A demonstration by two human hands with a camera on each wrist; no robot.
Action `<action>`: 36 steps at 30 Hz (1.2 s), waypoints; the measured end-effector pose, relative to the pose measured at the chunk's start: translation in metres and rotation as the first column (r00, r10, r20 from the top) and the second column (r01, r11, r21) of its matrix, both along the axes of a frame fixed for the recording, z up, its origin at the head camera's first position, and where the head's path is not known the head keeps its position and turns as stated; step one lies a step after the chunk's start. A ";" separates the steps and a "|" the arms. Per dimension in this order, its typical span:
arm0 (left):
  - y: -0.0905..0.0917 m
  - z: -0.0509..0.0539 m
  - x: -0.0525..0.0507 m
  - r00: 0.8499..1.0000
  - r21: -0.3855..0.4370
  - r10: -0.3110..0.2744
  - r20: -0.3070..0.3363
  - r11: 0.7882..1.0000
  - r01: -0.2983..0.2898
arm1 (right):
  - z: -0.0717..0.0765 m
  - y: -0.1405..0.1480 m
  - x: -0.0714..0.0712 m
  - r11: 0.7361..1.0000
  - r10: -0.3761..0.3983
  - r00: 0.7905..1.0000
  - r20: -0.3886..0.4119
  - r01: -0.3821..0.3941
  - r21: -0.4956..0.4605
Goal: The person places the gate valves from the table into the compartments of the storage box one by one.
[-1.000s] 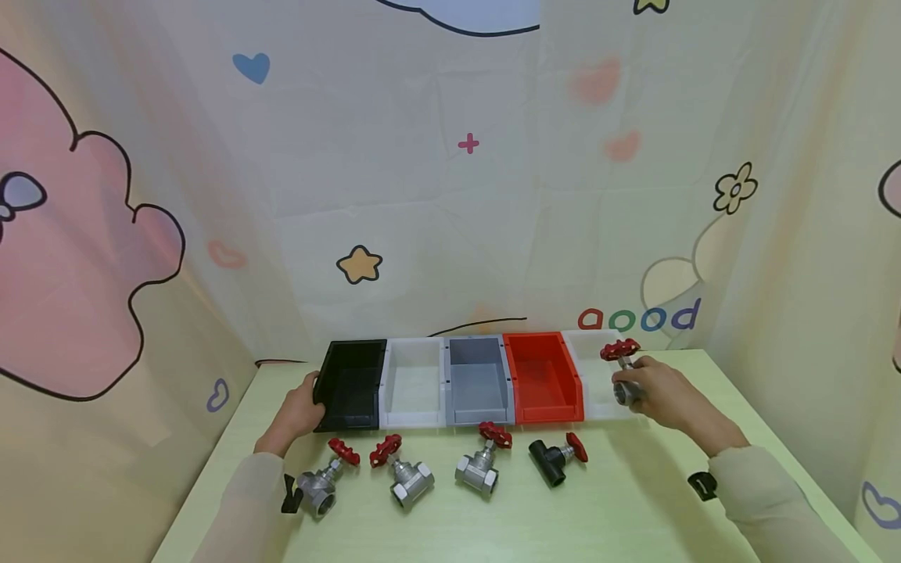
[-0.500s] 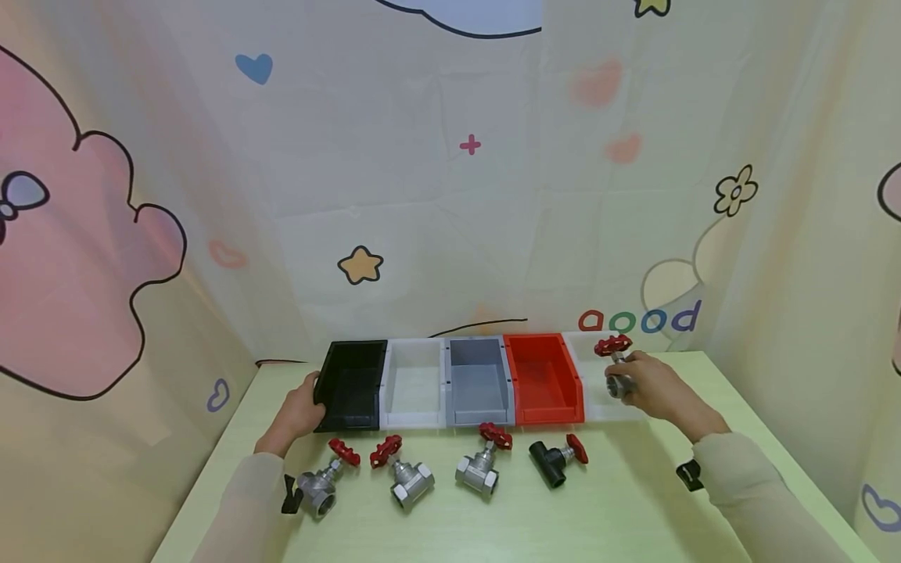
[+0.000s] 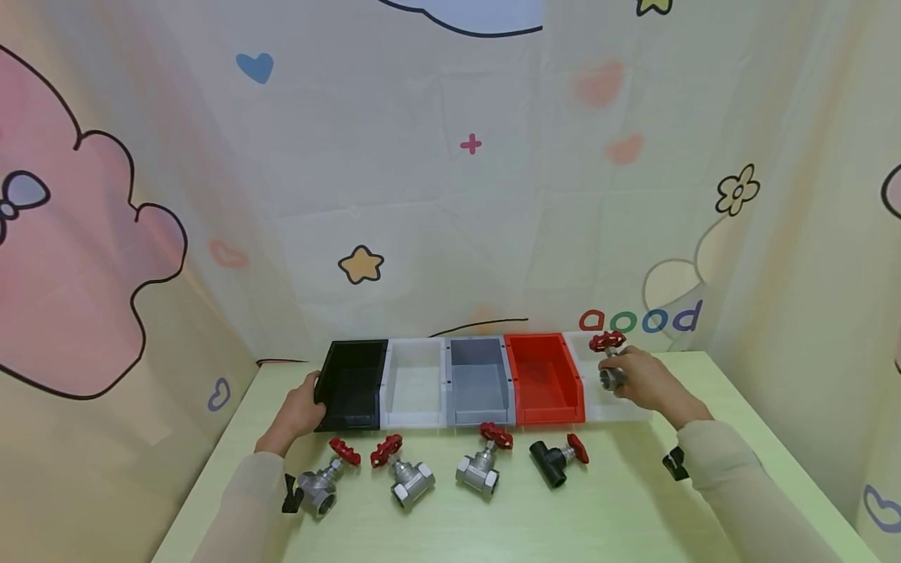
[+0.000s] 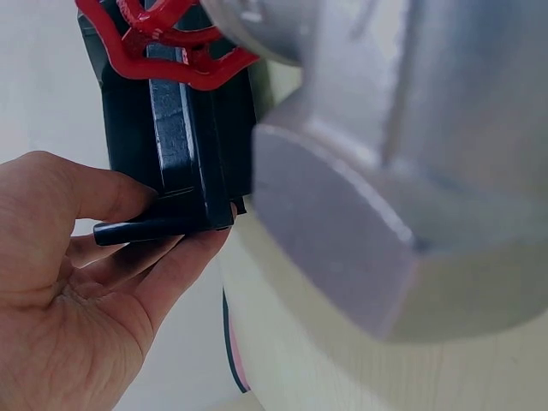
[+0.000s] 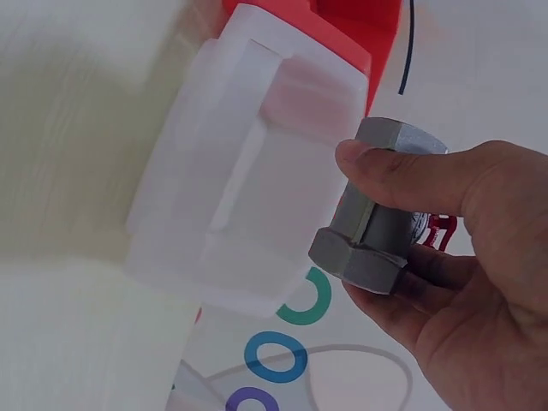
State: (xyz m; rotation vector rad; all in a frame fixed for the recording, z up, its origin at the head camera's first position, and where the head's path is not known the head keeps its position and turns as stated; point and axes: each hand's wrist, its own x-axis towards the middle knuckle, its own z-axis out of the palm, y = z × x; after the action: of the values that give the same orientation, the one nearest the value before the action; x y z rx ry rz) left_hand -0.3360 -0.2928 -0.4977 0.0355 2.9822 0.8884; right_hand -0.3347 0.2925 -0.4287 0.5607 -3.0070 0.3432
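Note:
My left hand (image 3: pixel 298 408) pinches the side wall of the black bin (image 3: pixel 352 387) at the row's left end; in the left wrist view the thumb lies over its rim (image 4: pixel 150 227), fingers beneath. A silver valve with a red handwheel (image 4: pixel 342 214) looms close to that camera. My right hand (image 3: pixel 651 379) grips another silver valve (image 3: pixel 611 378) by its body, red handwheel (image 3: pixel 607 341) upward, over the translucent white bin (image 3: pixel 591 403) at the right end. From the right wrist, the valve's hex-ended body (image 5: pixel 368 231) shows between thumb and fingers, apart from the bin (image 5: pixel 282 171).
Between the end bins stand a white bin (image 3: pixel 414 383), a grey bin (image 3: pixel 480 383) and a red bin (image 3: pixel 545 383). In front lie silver valves (image 3: pixel 320 486), (image 3: pixel 411 478), (image 3: pixel 479 469) and a black valve with a red handle (image 3: pixel 551 463). A printed curtain (image 3: pixel 436 195) hangs behind.
My right hand has moved left with the valve, farther over the right-end white bin. The left hand stays on the black bin, and the valves on the table have not moved.

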 end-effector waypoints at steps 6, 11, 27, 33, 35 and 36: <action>0.000 -0.001 0.000 1.000 -0.001 0.002 0.001 1.000 -0.002 | -0.009 -0.002 -0.006 1.000 -0.018 1.000 0.017 0.018 -0.002; 0.000 -0.001 0.000 1.000 -0.001 0.003 0.004 1.000 -0.003 | -0.016 -0.001 -0.013 0.999 -0.029 0.999 0.020 0.029 -0.012; 0.000 0.000 0.000 1.000 0.003 -0.006 0.003 1.000 0.006 | -0.032 -0.006 -0.027 0.998 -0.042 0.997 0.067 0.044 -0.042; 0.000 0.001 0.001 1.000 0.001 0.002 0.012 1.000 -0.002 | -0.037 -0.007 -0.033 0.998 -0.049 0.995 0.082 0.052 -0.036; 0.000 0.001 0.002 1.000 0.001 0.000 0.013 1.000 -0.001 | -0.040 -0.007 -0.035 0.998 -0.054 0.995 0.085 0.057 -0.033; 0.000 0.001 0.002 1.000 0.001 0.000 0.013 1.000 0.000 | -0.041 -0.008 -0.035 0.998 -0.052 0.995 0.081 0.055 -0.030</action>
State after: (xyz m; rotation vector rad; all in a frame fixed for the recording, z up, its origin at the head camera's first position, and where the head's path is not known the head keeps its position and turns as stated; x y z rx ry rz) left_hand -0.3341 -0.2929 -0.4972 0.0294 2.9694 0.8869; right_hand -0.3702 0.2850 -0.4697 0.4741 -3.0804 0.4191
